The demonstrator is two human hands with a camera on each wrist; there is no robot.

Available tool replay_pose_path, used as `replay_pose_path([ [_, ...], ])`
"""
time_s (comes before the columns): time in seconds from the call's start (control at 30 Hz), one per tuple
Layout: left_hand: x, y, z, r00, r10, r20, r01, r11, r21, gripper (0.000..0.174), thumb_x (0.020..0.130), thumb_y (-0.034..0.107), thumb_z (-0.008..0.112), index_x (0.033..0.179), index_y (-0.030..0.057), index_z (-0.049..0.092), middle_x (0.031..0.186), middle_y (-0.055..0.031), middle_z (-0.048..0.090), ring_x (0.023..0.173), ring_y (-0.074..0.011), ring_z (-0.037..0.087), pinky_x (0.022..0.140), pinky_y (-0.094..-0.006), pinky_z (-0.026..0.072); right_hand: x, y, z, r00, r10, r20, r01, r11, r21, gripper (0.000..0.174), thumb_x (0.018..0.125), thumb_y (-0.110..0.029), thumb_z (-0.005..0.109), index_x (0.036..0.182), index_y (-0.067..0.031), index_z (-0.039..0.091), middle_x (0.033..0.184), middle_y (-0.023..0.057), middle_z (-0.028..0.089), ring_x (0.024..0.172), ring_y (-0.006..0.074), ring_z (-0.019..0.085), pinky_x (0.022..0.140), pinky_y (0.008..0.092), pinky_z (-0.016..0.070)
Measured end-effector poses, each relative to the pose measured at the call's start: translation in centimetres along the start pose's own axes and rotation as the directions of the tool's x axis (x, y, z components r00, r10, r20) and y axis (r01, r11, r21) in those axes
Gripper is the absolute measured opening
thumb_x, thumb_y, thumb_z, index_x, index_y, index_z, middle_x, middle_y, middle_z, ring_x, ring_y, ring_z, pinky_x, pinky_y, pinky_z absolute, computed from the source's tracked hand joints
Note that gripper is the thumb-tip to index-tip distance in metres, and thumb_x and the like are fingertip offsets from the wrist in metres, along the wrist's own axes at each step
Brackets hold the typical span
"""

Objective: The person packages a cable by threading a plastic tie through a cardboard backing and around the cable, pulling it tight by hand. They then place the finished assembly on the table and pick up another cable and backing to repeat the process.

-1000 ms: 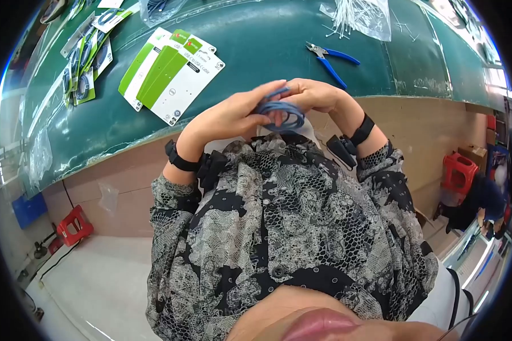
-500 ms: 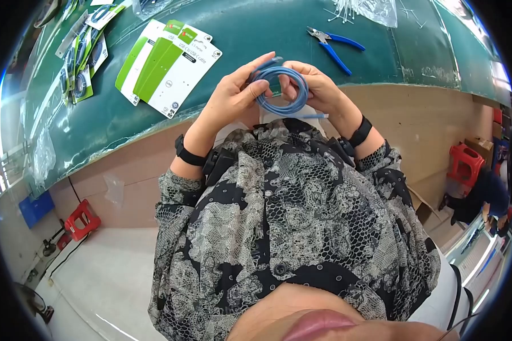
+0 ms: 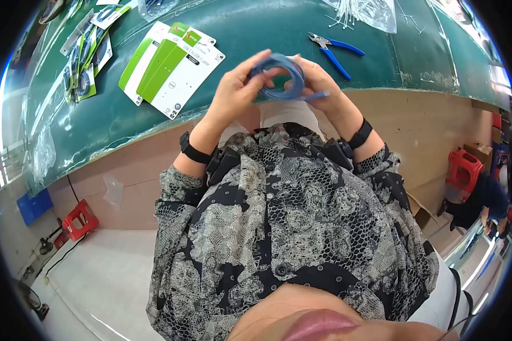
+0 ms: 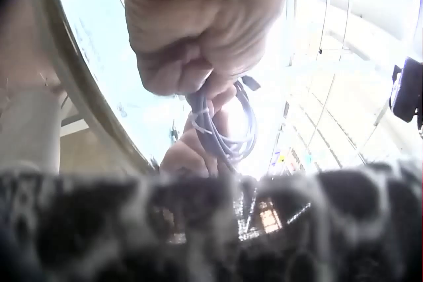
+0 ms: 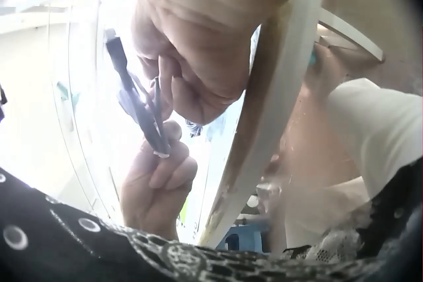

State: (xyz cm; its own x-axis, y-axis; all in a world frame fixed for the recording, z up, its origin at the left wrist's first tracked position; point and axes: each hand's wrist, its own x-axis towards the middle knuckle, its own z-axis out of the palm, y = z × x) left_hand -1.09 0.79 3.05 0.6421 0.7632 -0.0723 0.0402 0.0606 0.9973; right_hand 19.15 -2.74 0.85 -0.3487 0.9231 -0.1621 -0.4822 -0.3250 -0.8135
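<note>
A blue coiled cable (image 3: 297,75) hangs over the table's front edge, blurred in the head view. My left hand (image 3: 235,89) pinches its left side between thumb and fingers. On the opposite side, my right hand (image 3: 321,79) grips the loops with curled fingers. One cable end (image 3: 323,94) sticks out at the lower right, near the right palm. In the left wrist view a thin white tie (image 4: 198,122) lies round the bundled loops. The coil (image 5: 142,113) appears nearly edge-on in the right wrist view, between both hands.
Fanned green-and-white packaging cards (image 3: 173,85) lie on the green table (image 3: 256,34), left of the hands. Blue-handled cutters (image 3: 331,50) lie to the right. Packaged cables (image 3: 87,54) are piled at the far left; white cable ties (image 3: 347,12) and a plastic bag (image 3: 381,14) lie at back right.
A second ago the hands were closer together, partly covering the coil. They have since drawn apart and the coil shows wider, shifting a little away from the body in the last half second.
</note>
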Motion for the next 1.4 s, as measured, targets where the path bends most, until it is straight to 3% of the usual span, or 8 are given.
replay_pose_path([
  [0.27, 0.6, -0.4, 0.2, 0.942, -0.085, -0.326, -0.072, 0.894, -0.442, 0.025, 0.092, 0.013, 0.055, 0.114, 0.002, 0.051, 0.078, -0.0024, 0.059, 0.055, -0.0027, 0.046, 0.047, -0.017, 0.0342, -0.7, -0.3, 4.7, 0.997, 0.006, -0.076, 0.05, 0.707, 0.705, 0.053, 0.095, -0.037, 0.046, 0.13, 0.0026, 0.041, 0.112, 0.0104, 0.059, 0.061, 0.0071, 0.046, 0.055, 0.0182, 0.0355],
  [0.4, 0.3, -1.1, 0.5, 0.958, -0.158, -0.237, 0.032, 0.886, -0.463, 0.017, 0.093, 0.02, 0.054, 0.099, 0.0041, 0.05, 0.076, -0.0011, 0.054, 0.055, -0.0054, 0.049, 0.048, -0.0197, 0.0369, -0.4, 1.4, 3.6, 0.971, -0.138, -0.194, 0.139, 0.99, -0.009, 0.048, 0.095, -0.029, 0.049, 0.13, 0.0028, 0.041, 0.106, 0.0075, 0.059, 0.06, 0.0069, 0.045, 0.055, 0.0198, 0.0358],
  [0.57, 0.0, -1.3, -0.7, 0.956, -0.293, -0.018, 0.243, 0.823, -0.514, 0.019, 0.094, 0.024, 0.052, 0.096, 0.0054, 0.047, 0.079, -0.0024, 0.053, 0.055, -0.0089, 0.051, 0.05, -0.0206, 0.041, 0.7, 2.1, 1.3, 0.989, -0.059, -0.134, 0.092, 0.961, 0.261, 0.035, 0.096, -0.021, 0.049, 0.123, 0.0007, 0.047, 0.095, 0.0039, 0.059, 0.059, 0.0066, 0.045, 0.055, 0.0206, 0.0372],
  [0.8, -1.1, -1.6, -0.9, 0.962, -0.272, 0.034, 0.267, 0.899, -0.347, 0.021, 0.095, 0.025, 0.05, 0.098, 0.0045, 0.046, 0.081, -0.0039, 0.054, 0.059, -0.0117, 0.056, 0.054, -0.0216, 0.0454, 0.8, 0.2, 1.3, 0.986, 0.056, -0.158, -0.119, 0.897, -0.425, 0.024, 0.096, -0.023, 0.049, 0.109, -0.0024, 0.052, 0.079, 0.0002, 0.053, 0.058, 0.0061, 0.044, 0.055, 0.0203, 0.0367],
  [1.13, -4.7, 2.0, -0.8, 0.959, 0.062, -0.278, -0.064, 0.998, 0.002, 0.04, 0.079, 0.002, 0.066, 0.114, -0.0004, 0.046, 0.099, -0.0077, 0.06, 0.072, -0.0144, 0.061, 0.065, -0.024, 0.0497, 0.3, -1.0, 2.6, 0.992, -0.072, 0.106, 0.055, 0.986, 0.158, 0.033, 0.096, -0.022, 0.048, 0.121, -0.0009, 0.046, 0.083, 0.0013, 0.052, 0.059, 0.0072, 0.044, 0.054, 0.0213, 0.037],
  [1.23, -6.5, 0.4, -6.3, 0.866, 0.451, -0.214, 0.069, 0.316, 0.946, 0.065, 0.078, 0.023, 0.069, 0.13, 0.0005, 0.038, 0.121, -0.0114, 0.053, 0.106, -0.0253, 0.052, 0.091, -0.0391, 0.0397, 0.2, -0.9, 1.7, 0.964, -0.098, 0.248, 0.007, 0.938, 0.346, 0.037, 0.096, -0.02, 0.047, 0.126, 0.0004, 0.043, 0.088, 0.0023, 0.052, 0.06, 0.0069, 0.044, 0.054, 0.0211, 0.0368],
  [1.27, -6.7, 0.7, -7.1, 0.837, 0.515, -0.184, 0.207, 0.012, 0.978, 0.075, 0.077, 0.033, 0.069, 0.135, 0.0013, 0.034, 0.127, -0.0127, 0.049, 0.117, -0.0281, 0.045, 0.1, -0.0454, 0.0324, 0.1, -1.0, 1.7, 0.969, -0.09, 0.231, 0.005, 0.939, 0.344, 0.038, 0.096, -0.02, 0.047, 0.128, 0.0008, 0.041, 0.09, 0.0026, 0.052, 0.06, 0.0066, 0.044, 0.054, 0.0211, 0.0367],
  [1.4, -7.0, -3.3, -10.5, 0.801, 0.394, -0.452, 0.541, -0.152, 0.827, 0.091, 0.074, 0.05, 0.066, 0.14, 0.0024, 0.027, 0.138, -0.0118, 0.038, 0.127, -0.0287, 0.032, 0.105, -0.0536, 0.0176, 0.8, -0.6, 1.5, 0.97, -0.065, 0.232, -0.022, 0.936, 0.351, 0.041, 0.096, -0.019, 0.047, 0.13, 0.0016, 0.038, 0.093, 0.0029, 0.051, 0.06, 0.0059, 0.044, 0.054, 0.021, 0.0367],
])
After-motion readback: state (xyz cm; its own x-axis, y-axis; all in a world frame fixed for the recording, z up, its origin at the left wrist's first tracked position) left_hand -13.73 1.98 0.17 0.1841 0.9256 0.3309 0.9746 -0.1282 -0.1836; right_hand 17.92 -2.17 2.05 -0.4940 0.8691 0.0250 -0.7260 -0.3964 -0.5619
